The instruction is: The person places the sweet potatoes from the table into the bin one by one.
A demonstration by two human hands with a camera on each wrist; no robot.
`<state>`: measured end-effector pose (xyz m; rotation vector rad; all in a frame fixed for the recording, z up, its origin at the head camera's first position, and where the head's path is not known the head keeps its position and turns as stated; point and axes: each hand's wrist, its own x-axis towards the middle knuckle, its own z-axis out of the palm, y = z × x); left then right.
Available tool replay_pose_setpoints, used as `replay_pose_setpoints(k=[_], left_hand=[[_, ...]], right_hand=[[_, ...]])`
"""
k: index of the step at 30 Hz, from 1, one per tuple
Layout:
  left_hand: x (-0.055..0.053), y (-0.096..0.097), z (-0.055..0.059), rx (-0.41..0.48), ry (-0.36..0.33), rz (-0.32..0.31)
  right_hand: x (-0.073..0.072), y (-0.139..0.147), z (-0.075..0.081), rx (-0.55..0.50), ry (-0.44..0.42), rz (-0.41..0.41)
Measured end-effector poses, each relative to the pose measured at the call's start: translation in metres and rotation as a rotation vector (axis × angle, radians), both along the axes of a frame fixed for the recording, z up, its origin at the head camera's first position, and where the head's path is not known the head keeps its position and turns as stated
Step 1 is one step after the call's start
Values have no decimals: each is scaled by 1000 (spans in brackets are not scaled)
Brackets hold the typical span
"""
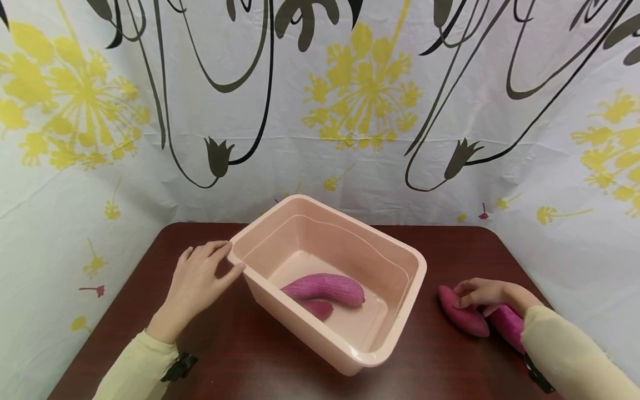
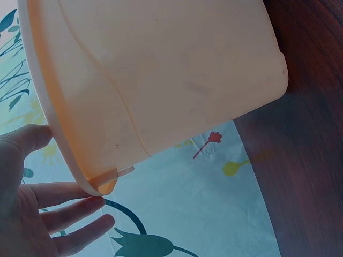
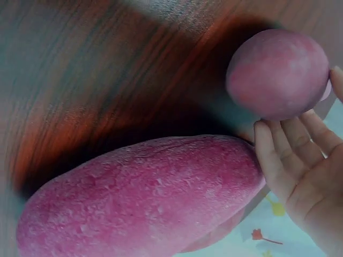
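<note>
My right hand grips a reddish-purple sweet potato at the right of the table, with the thumb on one side and fingers on the other. Close beside it lies a thicker magenta, rough-skinned vegetable, partly hidden under my right forearm in the head view. My left hand touches the left corner of a pale pink plastic basin, thumb and fingertips spread on its rim. Inside the basin lie a long curved purple vegetable and a smaller reddish one, partly hidden by the near wall.
The dark red-brown wooden table has rounded far corners. A white cloth printed with yellow flowers and dark stems hangs behind the table and along both sides. The basin stands turned at an angle in the middle.
</note>
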<state>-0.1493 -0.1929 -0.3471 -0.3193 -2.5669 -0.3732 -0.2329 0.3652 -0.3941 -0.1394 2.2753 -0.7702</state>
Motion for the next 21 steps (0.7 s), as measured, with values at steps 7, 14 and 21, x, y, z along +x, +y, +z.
replay_pose_setpoints(k=[7,14,21], left_hand=[[0,0,0,-1,2,-4],[0,0,-1,-3,6,-4],[1,0,0,1,2,-2]], right_hand=[[7,-3,-6,-44,-48,-36],[9,-4,-13,-77,-47,-53],[11,-6,-18,-105,-52,-73]])
